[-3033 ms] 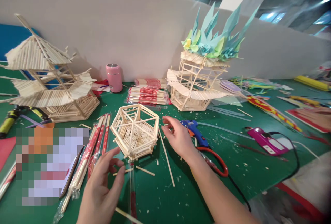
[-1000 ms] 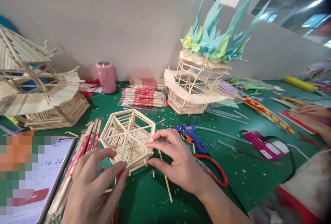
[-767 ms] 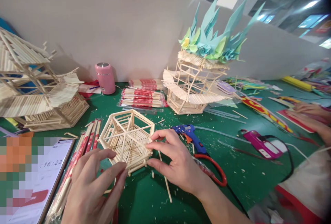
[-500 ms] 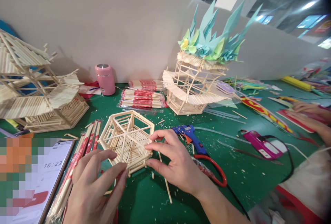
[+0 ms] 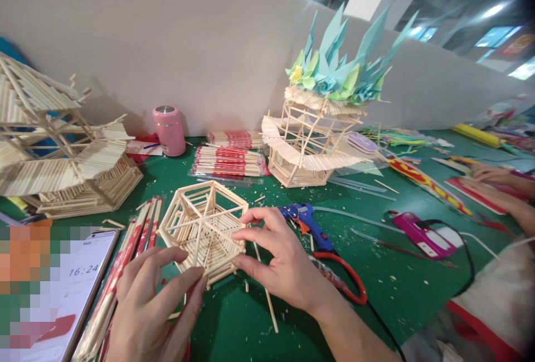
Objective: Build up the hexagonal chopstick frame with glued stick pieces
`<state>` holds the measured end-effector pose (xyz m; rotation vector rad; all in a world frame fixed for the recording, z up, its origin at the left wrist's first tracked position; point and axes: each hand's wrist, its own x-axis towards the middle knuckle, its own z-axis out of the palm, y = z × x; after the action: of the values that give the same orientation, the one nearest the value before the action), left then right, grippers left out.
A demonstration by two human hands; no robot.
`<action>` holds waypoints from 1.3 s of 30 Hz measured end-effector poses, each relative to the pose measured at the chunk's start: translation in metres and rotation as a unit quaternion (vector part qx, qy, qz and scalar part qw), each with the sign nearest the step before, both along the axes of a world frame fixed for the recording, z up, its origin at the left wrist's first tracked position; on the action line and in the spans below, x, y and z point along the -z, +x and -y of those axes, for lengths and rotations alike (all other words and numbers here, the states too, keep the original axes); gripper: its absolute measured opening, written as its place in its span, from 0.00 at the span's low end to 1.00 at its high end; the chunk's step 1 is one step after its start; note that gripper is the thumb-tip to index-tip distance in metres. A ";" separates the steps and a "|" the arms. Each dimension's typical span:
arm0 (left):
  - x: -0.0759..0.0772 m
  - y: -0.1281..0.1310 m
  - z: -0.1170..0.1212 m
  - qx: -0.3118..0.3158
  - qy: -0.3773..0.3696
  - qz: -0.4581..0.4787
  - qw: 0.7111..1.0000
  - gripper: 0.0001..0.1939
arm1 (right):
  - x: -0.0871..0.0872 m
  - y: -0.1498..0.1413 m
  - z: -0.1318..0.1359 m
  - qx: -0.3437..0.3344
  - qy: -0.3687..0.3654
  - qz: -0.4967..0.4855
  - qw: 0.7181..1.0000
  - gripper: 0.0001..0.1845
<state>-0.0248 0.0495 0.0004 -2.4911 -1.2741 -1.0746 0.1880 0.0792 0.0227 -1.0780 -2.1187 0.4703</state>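
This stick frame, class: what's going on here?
A person's left hand is at the near-left edge of the frame, the right hand at its right side; whether either grips it is unclear. The frame rests on a green table. A glue gun lies to its right, wrapped sticks to its left. One larger model stands back left, a paper-topped model back right.

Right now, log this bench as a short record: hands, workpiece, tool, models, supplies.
Left hand: fingers at the near left edge of the stick frame; grip unclear
Right hand: fingers at its right edge; grip unclear
Workpiece: open, many-sided frame, spokes across the top
Tool: blue glue gun, lying beyond the right hand
Models: left, roofed stick model; right, paper-topped model
Supplies: wrapped sticks between the models
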 end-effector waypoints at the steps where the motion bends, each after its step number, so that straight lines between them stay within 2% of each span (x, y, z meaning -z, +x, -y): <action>1: 0.001 -0.002 0.000 0.004 0.000 -0.005 1.000 0.05 | 0.000 0.001 -0.001 0.003 -0.004 0.002 1.000 0.13; 5: 0.007 -0.009 -0.002 0.008 0.000 -0.023 1.000 0.07 | 0.003 0.007 0.000 0.008 -0.026 -0.002 1.000 0.16; 10: 0.011 -0.005 -0.002 0.003 0.015 -0.014 1.000 0.06 | 0.017 0.014 0.008 0.077 -0.091 -0.030 0.992 0.33; 13: 0.012 0.000 -0.001 -0.030 0.016 0.030 0.999 0.04 | 0.028 0.017 0.012 0.108 -0.138 -0.054 0.983 0.38; 15: 0.013 -0.001 -0.001 -0.025 0.021 0.028 0.999 0.04 | 0.031 0.019 0.011 0.108 -0.166 -0.055 0.979 0.41; 18: 0.015 -0.005 -0.002 -0.005 0.027 0.000 1.000 0.04 | 0.029 0.019 0.005 0.094 -0.207 -0.047 0.973 0.46; 21: 0.016 -0.005 -0.002 -0.018 0.022 0.015 0.999 0.04 | 0.021 0.017 -0.004 0.074 -0.240 -0.040 0.967 0.51; 27: 0.020 0.004 -0.002 -0.054 0.031 0.074 0.995 0.04 | 0.017 0.013 -0.013 0.040 -0.211 -0.020 0.977 0.47; 39: 0.018 0.000 -0.004 -0.025 0.005 0.090 0.996 0.08 | 0.015 0.011 -0.004 0.079 -0.163 0.006 0.983 0.45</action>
<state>-0.0250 0.0532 -0.0177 -2.3859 -1.3660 -1.3149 0.1989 0.0836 0.0079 -1.4230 -1.9887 0.7532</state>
